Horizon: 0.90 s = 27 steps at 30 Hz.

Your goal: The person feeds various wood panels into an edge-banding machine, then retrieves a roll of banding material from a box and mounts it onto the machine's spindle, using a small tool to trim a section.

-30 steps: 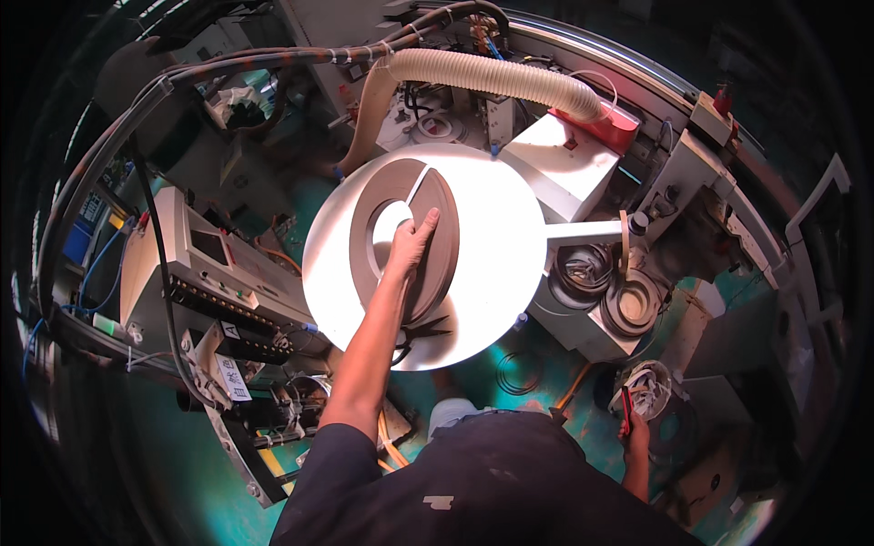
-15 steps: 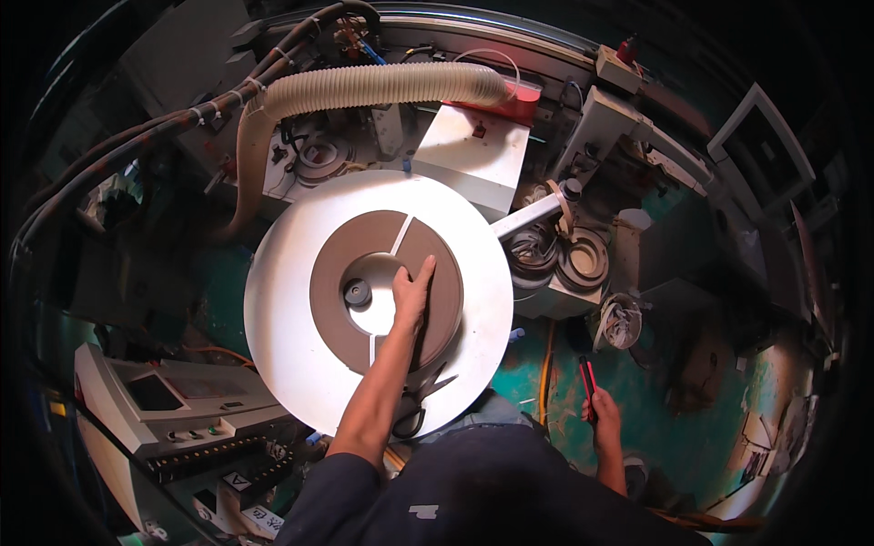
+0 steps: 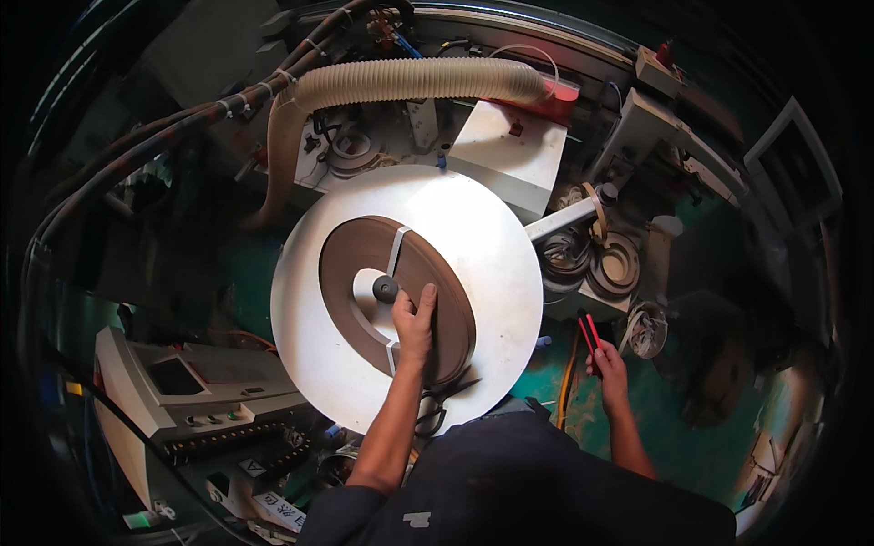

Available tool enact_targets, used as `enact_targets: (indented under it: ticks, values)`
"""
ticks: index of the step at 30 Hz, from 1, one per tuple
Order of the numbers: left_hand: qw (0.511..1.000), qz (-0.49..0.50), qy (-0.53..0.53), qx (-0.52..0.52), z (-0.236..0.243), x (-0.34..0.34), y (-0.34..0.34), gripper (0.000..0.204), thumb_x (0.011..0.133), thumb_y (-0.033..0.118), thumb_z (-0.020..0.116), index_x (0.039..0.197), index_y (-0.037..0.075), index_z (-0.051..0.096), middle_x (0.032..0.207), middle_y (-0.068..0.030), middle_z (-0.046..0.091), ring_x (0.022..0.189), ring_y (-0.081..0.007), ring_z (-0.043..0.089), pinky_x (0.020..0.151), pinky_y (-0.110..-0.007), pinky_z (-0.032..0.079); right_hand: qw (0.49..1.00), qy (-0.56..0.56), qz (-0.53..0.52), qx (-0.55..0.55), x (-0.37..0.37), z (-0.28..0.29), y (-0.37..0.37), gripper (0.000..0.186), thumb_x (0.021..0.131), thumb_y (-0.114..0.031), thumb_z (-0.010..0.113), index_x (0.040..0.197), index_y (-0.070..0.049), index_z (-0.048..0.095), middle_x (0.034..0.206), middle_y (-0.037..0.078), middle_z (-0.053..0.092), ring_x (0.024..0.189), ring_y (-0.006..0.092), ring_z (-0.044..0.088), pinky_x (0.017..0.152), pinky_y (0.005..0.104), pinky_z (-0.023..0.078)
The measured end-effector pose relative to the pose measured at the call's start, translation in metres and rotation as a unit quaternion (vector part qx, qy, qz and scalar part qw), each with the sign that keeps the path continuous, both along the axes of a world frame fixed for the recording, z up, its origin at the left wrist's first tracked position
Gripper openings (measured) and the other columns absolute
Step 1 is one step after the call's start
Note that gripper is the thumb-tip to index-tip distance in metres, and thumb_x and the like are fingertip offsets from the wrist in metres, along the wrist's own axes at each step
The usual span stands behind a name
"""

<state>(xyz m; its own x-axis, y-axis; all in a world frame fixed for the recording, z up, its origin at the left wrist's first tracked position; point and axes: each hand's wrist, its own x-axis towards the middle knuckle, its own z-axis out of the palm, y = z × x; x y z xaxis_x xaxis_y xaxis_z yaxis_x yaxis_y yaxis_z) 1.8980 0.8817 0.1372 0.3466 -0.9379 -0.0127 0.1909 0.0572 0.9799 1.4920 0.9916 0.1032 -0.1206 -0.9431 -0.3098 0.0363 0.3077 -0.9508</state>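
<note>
A wide brown roll of banding strip (image 3: 346, 259), tied with white straps, leans tilted over the round white disc (image 3: 510, 300). My left hand (image 3: 415, 329) grips the roll's right side, with fingers in its centre hole and the thumb on its face. Beside those fingers a dark round knob (image 3: 385, 289) shows in the hole. My right hand (image 3: 608, 366) is held out beyond the disc's right side, closed on a slim red-and-black tool (image 3: 592, 335) whose exact kind I cannot make out. Black-handled scissors (image 3: 442, 400) lie at the disc's near edge, partly behind the roll.
A ribbed hose (image 3: 419, 82) arches behind the disc, near a white box (image 3: 514, 146). Coiled rolls (image 3: 615, 266) and a bucket of scraps (image 3: 647, 329) stand at right. A control panel (image 3: 200, 382) sits at left, a monitor (image 3: 794, 168) far right.
The roll, flatter on the disc before, now tilts more steeply in my left hand. The tool in my right hand has turned, its tips showing spread. The whole view has shifted a little.
</note>
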Motion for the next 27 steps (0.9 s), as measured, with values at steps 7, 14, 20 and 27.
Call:
enact_targets:
  ticks: [7, 14, 20, 27]
  values:
    - [0.997, 0.041, 0.053, -0.024, -0.004, 0.003, 0.010, 0.036, 0.110, 0.040, 0.071, 0.110, 0.004, 0.068, 0.098, 0.0013, 0.067, 0.089, -0.0072, 0.057, 0.080, -0.025, 0.047, 0.999, 0.020, 0.025, -0.001, 0.002, 0.008, -0.013, 0.039, 0.114, -0.025, 0.058, 0.145, -0.002, 0.062, 0.099, 0.000, 0.064, 0.084, 0.0091, 0.060, 0.079, 0.0253, 0.049]
    - [0.995, 0.068, 0.071, -0.015, -0.014, 0.012, 0.000, 0.040, 0.109, 0.045, 0.072, 0.093, 0.011, 0.058, 0.086, 0.0050, 0.056, 0.080, -0.0055, 0.047, 0.072, -0.024, 0.041, 0.999, -0.012, 0.040, 0.016, 0.022, -0.004, -0.006, 0.041, 0.113, -0.025, 0.059, 0.147, -0.002, 0.060, 0.099, 0.002, 0.064, 0.084, 0.0099, 0.060, 0.078, 0.0256, 0.050]
    - [0.991, 0.084, 0.088, 0.051, -0.027, 0.010, -0.083, 0.046, 0.105, 0.044, 0.076, 0.104, -0.002, 0.072, 0.095, -0.0038, 0.071, 0.086, -0.0100, 0.060, 0.079, -0.027, 0.050, 0.997, -0.040, 0.065, -0.014, 0.040, 0.001, -0.005, 0.045, 0.114, -0.022, 0.059, 0.153, -0.001, 0.055, 0.103, 0.003, 0.064, 0.085, 0.0108, 0.060, 0.079, 0.0266, 0.051]
    - [0.870, 0.110, -0.471, 0.099, -0.063, 0.011, -0.097, 0.097, 0.093, 0.045, 0.080, 0.161, -0.009, 0.036, 0.161, -0.0357, 0.033, 0.150, -0.0533, 0.034, 0.129, -0.064, 0.023, 0.992, -0.001, 0.125, -0.018, 0.054, 0.022, -0.006, 0.053, 0.115, -0.022, 0.057, 0.163, -0.002, 0.047, 0.105, 0.001, 0.060, 0.085, 0.0098, 0.057, 0.078, 0.0257, 0.048]
